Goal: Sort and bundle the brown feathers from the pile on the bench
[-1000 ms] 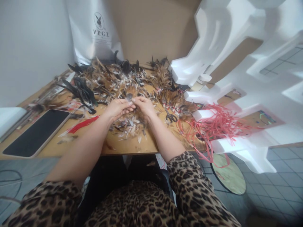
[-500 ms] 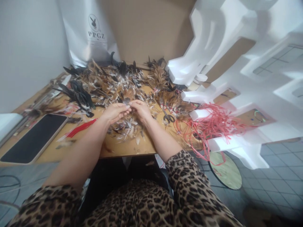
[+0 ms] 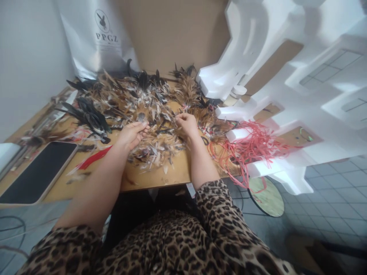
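Brown and black feathers [image 3: 123, 95], pinkish-red ribbons [image 3: 254, 143], black-spotted tan sleeves [image 3: 220, 200], white foam [image 3: 312, 103], yellow-brown tabletop [image 3: 151, 181]

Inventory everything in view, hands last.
Feather pile: one, brown, centre
Black feathers: one bundle, black, left
Feather tuft: one, brown, centre
Phone: one, black, table left
Red strands: one bunch, red, beside phone
Scissors: one, dark, right, partly hidden
Pink strips: one tangle, pink, right
Foam: uncounted, white, right
Bag: one, silver, back left
Panel: one, brown, back
Table: one, tan, centre
Round top: one, pale green, lower right
Left hand: one, bare, pinching tuft
Right hand: one, bare, over feathers
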